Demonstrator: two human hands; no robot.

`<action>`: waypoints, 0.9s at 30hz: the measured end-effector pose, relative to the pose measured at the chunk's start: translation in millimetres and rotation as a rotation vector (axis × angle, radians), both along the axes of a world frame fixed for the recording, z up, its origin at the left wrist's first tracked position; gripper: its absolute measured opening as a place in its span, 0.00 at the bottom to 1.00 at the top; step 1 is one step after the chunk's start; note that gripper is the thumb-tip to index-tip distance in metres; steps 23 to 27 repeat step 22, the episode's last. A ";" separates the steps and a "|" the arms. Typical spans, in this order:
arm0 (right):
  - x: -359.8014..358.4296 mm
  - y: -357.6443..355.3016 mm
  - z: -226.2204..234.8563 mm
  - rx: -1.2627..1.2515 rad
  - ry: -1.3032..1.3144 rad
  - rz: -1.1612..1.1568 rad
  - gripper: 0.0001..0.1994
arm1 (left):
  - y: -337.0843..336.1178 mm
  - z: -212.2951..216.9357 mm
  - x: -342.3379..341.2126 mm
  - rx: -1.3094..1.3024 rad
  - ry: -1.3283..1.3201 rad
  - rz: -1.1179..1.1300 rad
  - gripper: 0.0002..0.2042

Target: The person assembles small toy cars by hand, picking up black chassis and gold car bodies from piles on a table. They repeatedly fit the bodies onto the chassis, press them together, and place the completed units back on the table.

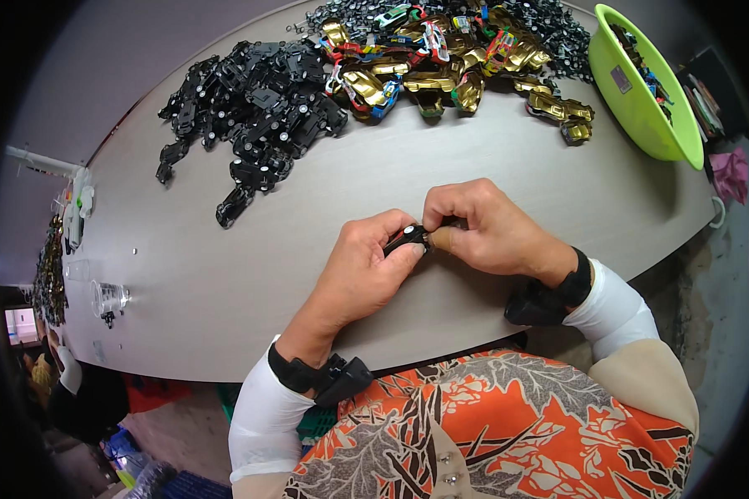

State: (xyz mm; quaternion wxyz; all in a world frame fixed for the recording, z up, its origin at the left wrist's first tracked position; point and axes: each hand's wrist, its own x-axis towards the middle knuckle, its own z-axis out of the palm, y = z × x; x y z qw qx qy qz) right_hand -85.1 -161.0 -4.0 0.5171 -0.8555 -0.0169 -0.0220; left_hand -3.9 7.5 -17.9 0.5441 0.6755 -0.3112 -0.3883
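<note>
Above the near middle of the table, my two hands meet around a small black toy car chassis point(402, 240). My left hand point(362, 264) is closed on its left end, thumb and forefinger pinching it; a pale round wheel shows between them. The bent fingers and thumb of my right hand point(493, 231) close on the other end, where a small metallic glint shows. A tan cover wraps the right thumb tip. My fingers hide much of the chassis.
A heap of black chassis point(262, 104) lies at far left. Shiny gold-lined toy car shells point(433, 79) lie far middle, with small wheel parts point(358, 15) behind. A green basin point(649, 125) stands at far right. Left are a clear cup point(106, 297) and another person point(83, 395).
</note>
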 end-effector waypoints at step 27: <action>3.6 4.2 -11.2 0.269 0.281 0.224 0.02 | 23.0 -4.9 -21.8 0.088 -0.132 0.132 0.08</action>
